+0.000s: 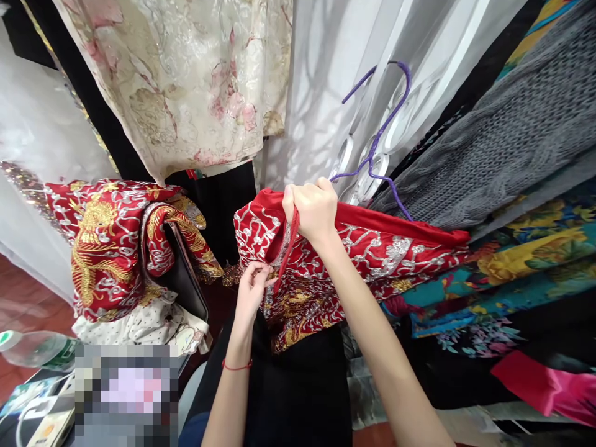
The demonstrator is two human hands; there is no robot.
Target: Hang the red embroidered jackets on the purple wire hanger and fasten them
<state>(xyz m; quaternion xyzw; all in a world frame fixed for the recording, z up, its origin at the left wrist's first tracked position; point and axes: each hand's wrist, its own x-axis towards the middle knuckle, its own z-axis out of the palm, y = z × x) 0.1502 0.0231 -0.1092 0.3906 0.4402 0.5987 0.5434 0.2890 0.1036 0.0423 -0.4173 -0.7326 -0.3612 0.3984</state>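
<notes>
A red embroidered garment (372,242), worked in silver and gold, hangs across in front of me with a plain red band along its upper edge. A purple hanger (372,149) reaches into that top edge, its hook free in the air. My right hand (313,210) is closed in a fist round the red band near the garment's left end, and a thin red strip dangles below it. Lower down, my left hand (255,282) pinches the edge of an opening in the garment with thumb and fingers.
Another red and gold garment (109,242) drapes over a dark chair back (186,273) on the left. Below it are a spotted cloth (139,323) and a plastic bottle (40,349). A cream floral garment (200,81) hangs ahead; a grey knit (493,130) hangs right.
</notes>
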